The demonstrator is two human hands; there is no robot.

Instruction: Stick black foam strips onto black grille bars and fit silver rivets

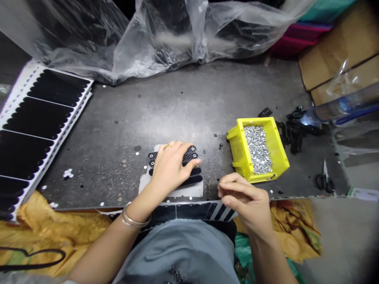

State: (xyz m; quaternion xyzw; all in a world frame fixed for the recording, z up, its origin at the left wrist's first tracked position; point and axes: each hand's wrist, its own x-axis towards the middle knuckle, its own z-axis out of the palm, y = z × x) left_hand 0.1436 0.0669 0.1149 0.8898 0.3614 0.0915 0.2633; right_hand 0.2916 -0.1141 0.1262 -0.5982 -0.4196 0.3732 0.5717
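My left hand (171, 165) lies palm down across a small row of black plastic strips (192, 156) with textured faces and metal-ringed holes at their ends. Its thumb is stretched out to the right; the palm hides the middle of the strips. Beneath them lies a white backing sheet (186, 192), with smooth black adhesive strips (192, 180) nearer me. My right hand (245, 195) is held at the table's front edge, just in front of the yellow bin (233, 152). Its fingers are curled towards the thumb, and whatever they pinch is hidden. Many small silvery metal pieces (257, 150) fill the bin.
Stacked sheets of black stickers (44, 104) lie at the left. Clear plastic bags (166, 39) hang over the back edge. Black parts (293, 128) and scissors (325, 177) lie right of the bin, near a cardboard box (340, 47). Small white discs (68, 172) dot the table.
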